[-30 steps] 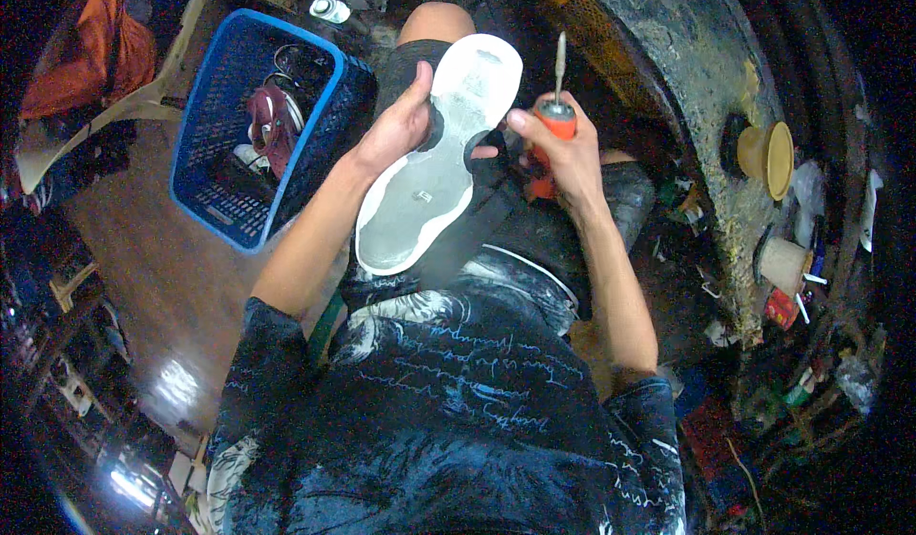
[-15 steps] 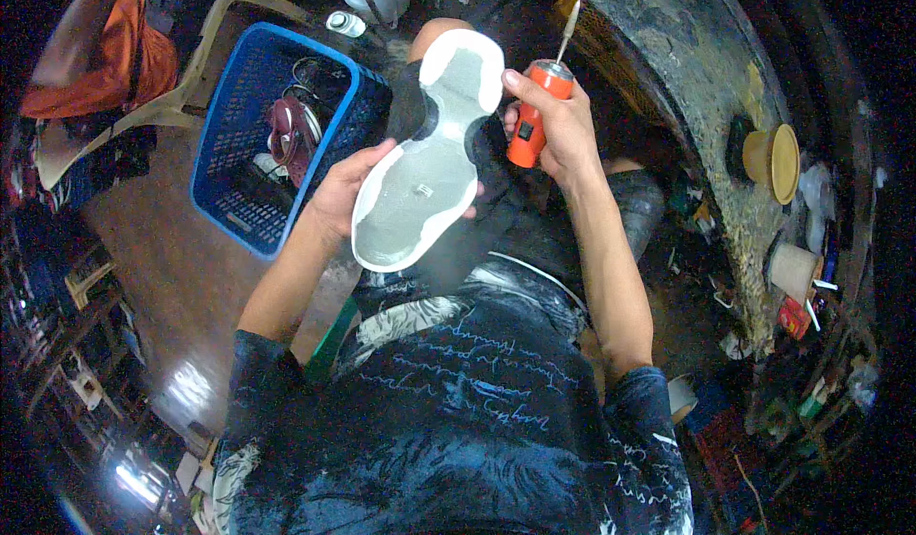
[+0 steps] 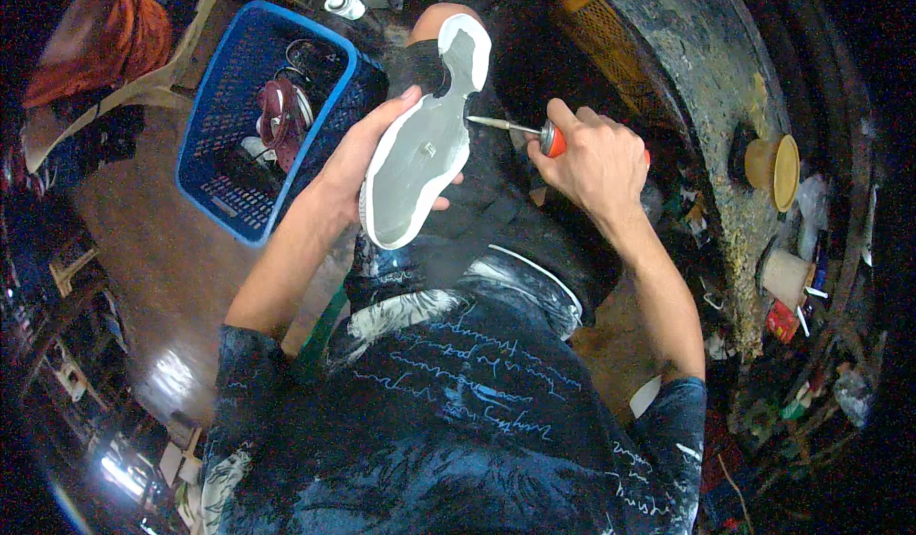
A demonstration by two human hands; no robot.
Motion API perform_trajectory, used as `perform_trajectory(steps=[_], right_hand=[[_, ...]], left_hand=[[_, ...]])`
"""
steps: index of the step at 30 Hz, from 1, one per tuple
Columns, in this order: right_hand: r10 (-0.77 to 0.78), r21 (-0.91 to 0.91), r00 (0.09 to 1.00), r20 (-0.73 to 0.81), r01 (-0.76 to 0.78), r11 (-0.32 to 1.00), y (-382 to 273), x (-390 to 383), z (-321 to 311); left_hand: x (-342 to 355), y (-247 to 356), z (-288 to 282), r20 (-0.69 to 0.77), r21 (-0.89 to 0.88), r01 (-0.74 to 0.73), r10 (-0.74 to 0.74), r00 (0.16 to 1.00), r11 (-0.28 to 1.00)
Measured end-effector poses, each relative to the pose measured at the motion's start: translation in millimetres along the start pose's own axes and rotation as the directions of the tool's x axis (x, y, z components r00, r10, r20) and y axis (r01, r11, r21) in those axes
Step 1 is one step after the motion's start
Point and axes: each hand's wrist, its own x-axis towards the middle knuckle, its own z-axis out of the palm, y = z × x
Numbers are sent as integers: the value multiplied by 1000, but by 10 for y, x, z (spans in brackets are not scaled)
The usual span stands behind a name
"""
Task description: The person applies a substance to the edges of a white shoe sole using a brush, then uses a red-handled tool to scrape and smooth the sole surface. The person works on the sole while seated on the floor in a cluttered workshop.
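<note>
A shoe sole [image 3: 410, 167], grey in the middle with a white rim, lies tilted in my left hand [image 3: 358, 153]. The thumb presses its near-left edge, and fingertips show beyond its right side. My right hand [image 3: 596, 163] is wrapped round the orange handle of a slim-tipped tool [image 3: 515, 127], its back turned up. From a silver collar the tool's thin metal shaft points left, and its tip is at the sole's narrow waist; I cannot tell if it touches. Most of the handle is hidden by the hand.
To the left stands a blue plastic basket [image 3: 262, 239] holding a maroon shoe [image 3: 281, 120]. A small white bottle [image 3: 344, 5] is beyond it. A worn, dark curved surface [image 3: 668, 39] runs along the right, with a yellow round container [image 3: 784, 172] next to it.
My right hand has turned over and moved right and down, swinging the tool's tip from pointing up to pointing left at the sole. The sole has tilted in my left hand.
</note>
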Motion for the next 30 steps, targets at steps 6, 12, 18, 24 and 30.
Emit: perform_trajectory(steps=[6, 12, 18, 24, 30], right_hand=[[-103, -38, 994, 40, 104, 994, 54, 173, 17], [-162, -40, 981, 106, 167, 985, 68, 156, 97], [-229, -48, 968, 101, 234, 971, 85, 146, 69], [-278, -67, 959, 54, 281, 957, 113, 203, 63], [-269, -42, 953, 140, 277, 960, 101, 126, 64]], left_hand=[[2, -15, -43, 19, -11, -1, 1, 1000, 1000], [10, -33, -78, -3, -5, -3, 3, 1000, 1000], [29, -62, -64, -16, 11, -17, 17, 1000, 1000], [28, -82, -37, -35, 71, -43, 45, 998, 997], [41, -140, 20, -74, 109, -60, 68, 995, 992]])
